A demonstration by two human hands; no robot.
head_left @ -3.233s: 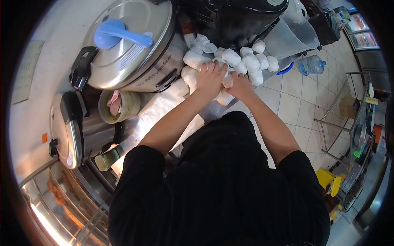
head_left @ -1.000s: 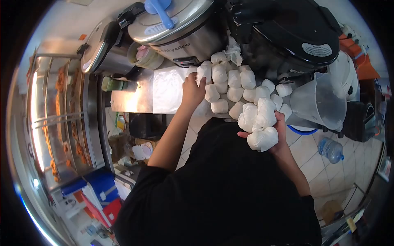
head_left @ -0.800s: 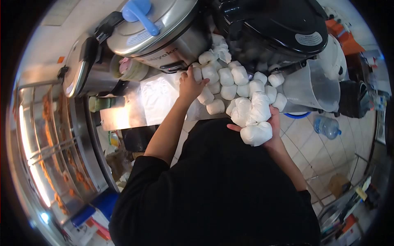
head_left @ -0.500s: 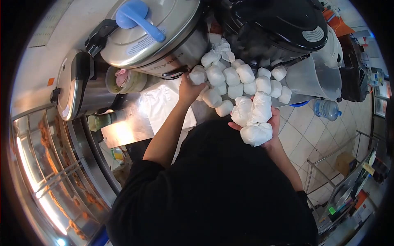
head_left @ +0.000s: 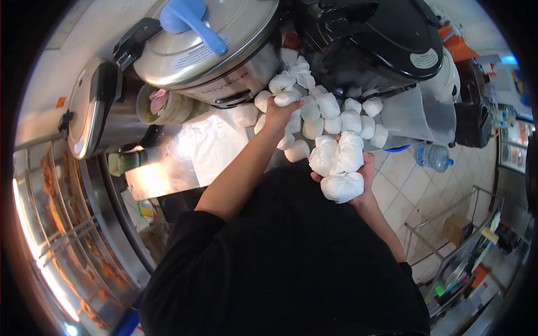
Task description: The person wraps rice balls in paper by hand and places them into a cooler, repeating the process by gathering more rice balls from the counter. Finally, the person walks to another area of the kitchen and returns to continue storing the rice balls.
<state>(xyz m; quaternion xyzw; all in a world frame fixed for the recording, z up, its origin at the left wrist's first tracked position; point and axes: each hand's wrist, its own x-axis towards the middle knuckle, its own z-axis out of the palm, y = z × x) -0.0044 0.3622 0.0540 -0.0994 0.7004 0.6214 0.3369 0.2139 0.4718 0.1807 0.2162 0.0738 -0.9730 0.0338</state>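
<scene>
Several white wrapped bundles (head_left: 312, 108) form a pile on the metal counter, in front of two rice cookers; their contents are hidden. My left hand (head_left: 279, 116) reaches into the pile, its fingers closed around one small white bundle (head_left: 286, 99). Close to my body, my right hand (head_left: 365, 176) cradles a cluster of three wrapped bundles (head_left: 342, 187) from below and the side. Most of that palm is hidden behind them. A crumpled white plastic bag (head_left: 300, 71) lies at the back of the pile.
Behind the pile stand a silver rice cooker (head_left: 196, 61) with a blue scoop (head_left: 190, 19) on its lid and a black rice cooker (head_left: 375, 50). White sheets (head_left: 213, 148) lie to the left, near a plastic tub (head_left: 162, 106). A clear container (head_left: 417, 115) stands right.
My left hand has moved right and slightly inward over the pile, uncovering bundles at its left end. My right hand still holds its cluster. The whole view has shifted slightly.
</scene>
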